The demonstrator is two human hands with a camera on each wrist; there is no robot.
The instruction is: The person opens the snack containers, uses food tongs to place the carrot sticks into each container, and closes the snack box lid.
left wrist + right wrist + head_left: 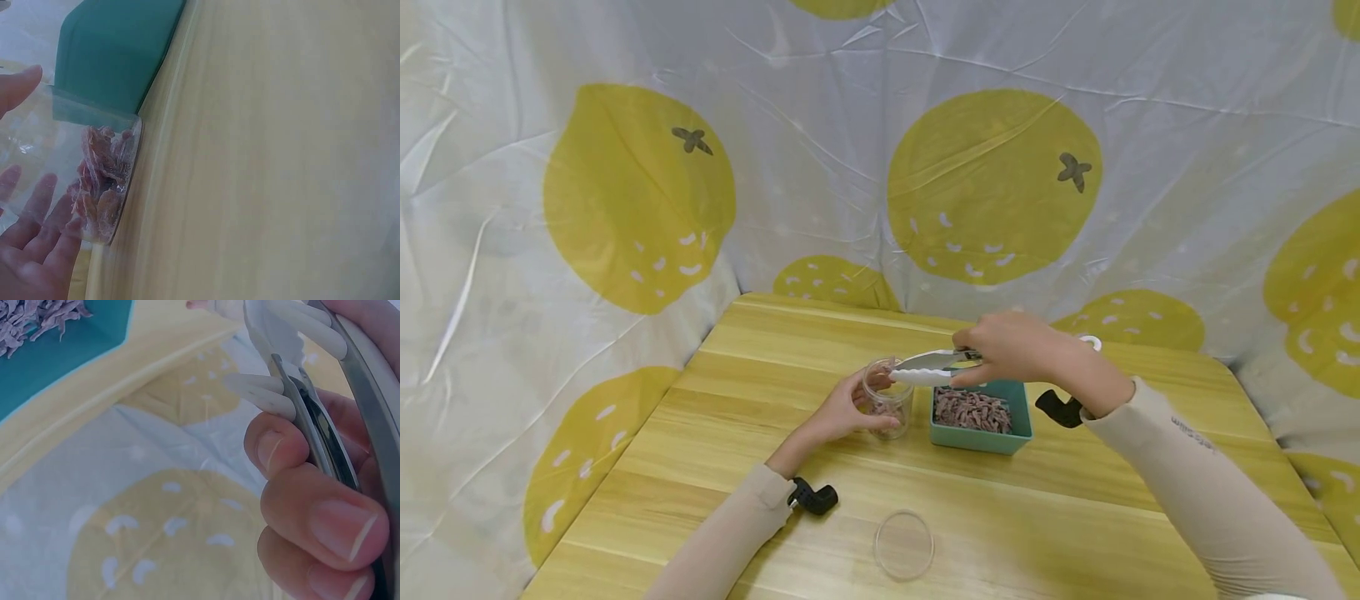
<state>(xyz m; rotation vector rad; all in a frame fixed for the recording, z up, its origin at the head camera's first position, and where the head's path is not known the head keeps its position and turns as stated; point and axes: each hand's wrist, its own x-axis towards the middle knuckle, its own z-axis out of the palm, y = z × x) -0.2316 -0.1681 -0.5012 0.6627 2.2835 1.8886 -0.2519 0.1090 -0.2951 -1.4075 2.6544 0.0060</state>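
My left hand [841, 410] holds a clear jar [897, 427] upright on the table, thumb on one side and fingers on the other. Reddish-brown dried strips [103, 181] lie at its bottom in the left wrist view. My right hand [1017, 347] grips metal tongs [925, 377] with white scalloped tips, which reach to the jar's mouth. Whether the tips pinch a strip is hard to make out. Beside the jar, partly under the tongs, stands a teal box [973, 442] with many brownish strips [972, 410] in it.
A thin round clear lid [904, 545] lies on the wooden table [1037, 533] nearer to me. Lemon-printed cloth [820, 150] hangs behind the table and along its left side. A black wrist mount [814, 497] sits by my left sleeve.
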